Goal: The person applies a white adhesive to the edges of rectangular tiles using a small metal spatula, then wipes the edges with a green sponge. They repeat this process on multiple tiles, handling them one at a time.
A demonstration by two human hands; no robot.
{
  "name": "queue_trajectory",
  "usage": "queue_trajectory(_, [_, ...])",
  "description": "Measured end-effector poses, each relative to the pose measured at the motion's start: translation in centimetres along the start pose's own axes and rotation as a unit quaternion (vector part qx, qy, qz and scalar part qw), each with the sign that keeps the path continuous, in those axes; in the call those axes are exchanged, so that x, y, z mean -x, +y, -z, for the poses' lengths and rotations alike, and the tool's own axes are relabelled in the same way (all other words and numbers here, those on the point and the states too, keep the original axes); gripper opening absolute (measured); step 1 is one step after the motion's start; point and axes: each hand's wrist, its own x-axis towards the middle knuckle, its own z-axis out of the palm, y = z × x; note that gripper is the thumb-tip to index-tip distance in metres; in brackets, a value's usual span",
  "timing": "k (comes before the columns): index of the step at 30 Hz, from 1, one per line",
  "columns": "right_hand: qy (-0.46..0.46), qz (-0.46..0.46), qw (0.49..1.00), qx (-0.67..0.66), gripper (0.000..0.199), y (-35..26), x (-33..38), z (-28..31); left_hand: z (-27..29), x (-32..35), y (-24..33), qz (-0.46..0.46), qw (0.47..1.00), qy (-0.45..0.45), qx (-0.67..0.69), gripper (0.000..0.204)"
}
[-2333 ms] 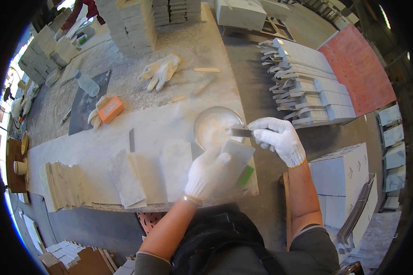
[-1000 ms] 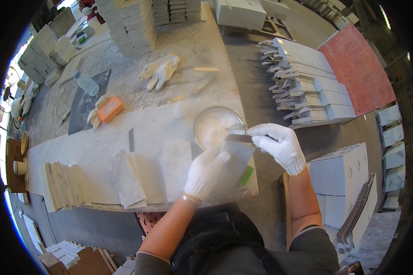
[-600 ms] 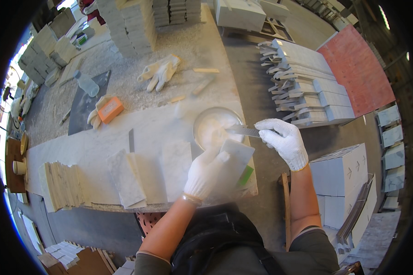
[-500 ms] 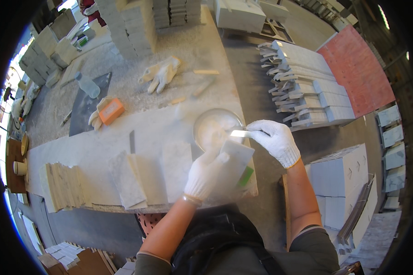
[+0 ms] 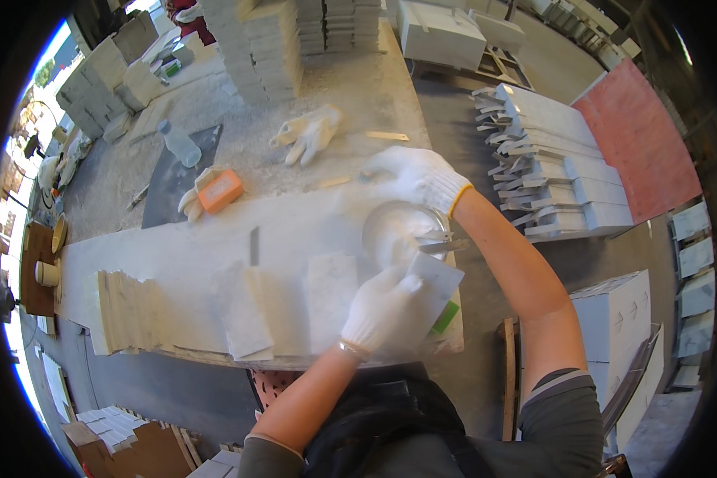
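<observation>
My left hand (image 5: 381, 309), in a white knit glove, grips a pale, flat stone tile (image 5: 438, 288) near the table's front right corner. Beyond the tile sits a round metal bowl (image 5: 366, 226) with white material inside. Putty knives (image 5: 436, 247) lie across the bowl's right rim. My right hand (image 5: 416, 175), gloved too, reaches past the bowl, low over the table; its fingers are blurred and whatever lies under them is hidden. Just left of those fingers is a small beige strip (image 5: 334, 182), and farther off another beige strip (image 5: 387, 136).
Stone pieces (image 5: 244, 315) line the dusty table's front edge. An orange block (image 5: 220, 191), loose gloves (image 5: 309, 134) and a plastic bottle (image 5: 180, 145) lie farther back. Stone stacks (image 5: 267, 52) rise at the far side. Strapped slabs (image 5: 546, 159) stand right, boxes (image 5: 613, 327) near right.
My right hand has let go of the putty knife, left on the bowl's rim, and moved up and left past the bowl. My left hand still holds the tile. The whole view has shifted slightly.
</observation>
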Motion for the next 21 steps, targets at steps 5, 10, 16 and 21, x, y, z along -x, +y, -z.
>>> queue_trajectory(5, [-0.106, 0.044, 0.993, -0.039, 0.052, 0.4, -5.1, -4.6, 0.0, -0.3, -0.4, -0.026, 0.998, 0.005, -0.049, 0.038])
queue_trajectory(10, [-0.173, -0.012, 0.979, -0.109, 0.036, 0.8, -4.5, -4.3, 0.2, -0.3, -1.3, -0.079, 0.992, -0.011, -0.093, 0.035])
queue_trajectory(16, [-0.054, -0.038, 0.953, -0.296, 0.023, -1.2, 4.5, 2.7, 0.1, -0.5, -1.2, -0.022, 1.000, -0.001, -0.017, 0.038])
queue_trajectory(21, [-0.009, -0.142, 0.950, -0.277, 0.042, -2.4, 12.4, 5.7, 0.3, 0.0, -0.1, -0.024, 1.000, -0.013, 0.014, 0.043])
